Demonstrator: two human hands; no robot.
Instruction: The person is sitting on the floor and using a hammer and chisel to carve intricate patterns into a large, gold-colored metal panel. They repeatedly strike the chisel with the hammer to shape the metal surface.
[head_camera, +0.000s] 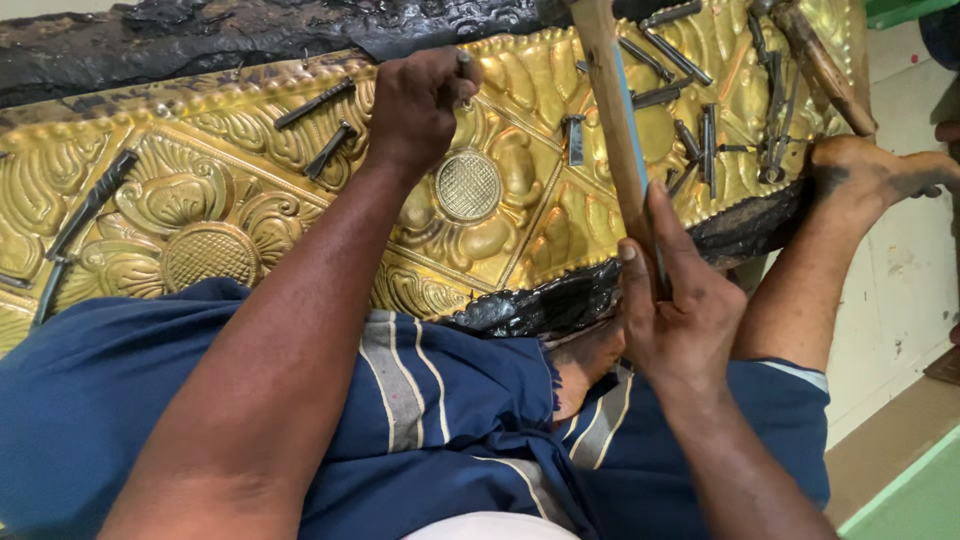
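Head view. Nearest the camera: blue cloth with grey-white stripes (420, 400) over the person's lap, both forearms reaching out from it.

Right hand (680, 320) is clamped around a wooden hammer handle (615, 120) that runs up and out of frame; the hammer head is not visible. Left hand (420, 105) is fisted around a small metal punch (465, 65), tip down on the embossed brass sheet (300, 200). The hands are well apart. A bare foot (865, 175) rests on the sheet's right edge.

The brass sheet lies across the lap, bedded on black pitch (540, 305) that shows along its near edge and its far edge.

Progress, as a judgement: the relief looks mostly worked. Flower rosettes, scroll leaves, a cross-hatched round medallion (468, 186), a diagonal frame line and a beaded border are all raised. The punch sits near the beaded top border, so detailing there seems in hand. What remains I cannot tell; the sheet runs out of frame at the left.

Containers: none seen. Loose dark steel punches (700, 140) lie straight on the sheet, a cluster at right, a few at left (320, 125). A second wooden handle (820, 65) leans at top right.
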